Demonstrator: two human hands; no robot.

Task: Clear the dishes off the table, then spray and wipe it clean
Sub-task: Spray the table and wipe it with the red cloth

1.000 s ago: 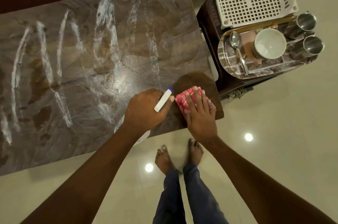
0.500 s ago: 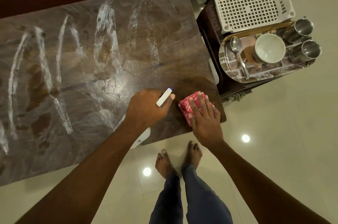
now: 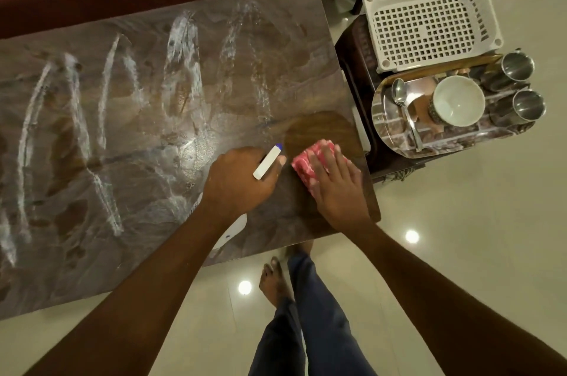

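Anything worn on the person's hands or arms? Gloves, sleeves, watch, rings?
Nothing visible. Left hand and right hand are bare: no gloves, rings or watch. Left forearm and right forearm are uncovered to the frame edge; no sleeve shows.

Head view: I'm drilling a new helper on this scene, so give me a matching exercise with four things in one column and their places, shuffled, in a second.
Things
1. cloth
2. bottle
3. spoon
4. basket

Places
a. gripped in the left hand
b. lying on the tray
c. pressed flat under the right hand on the table
d. beyond the tray, off the table

Pairs: 1-c, 2-a, 3-b, 4-d
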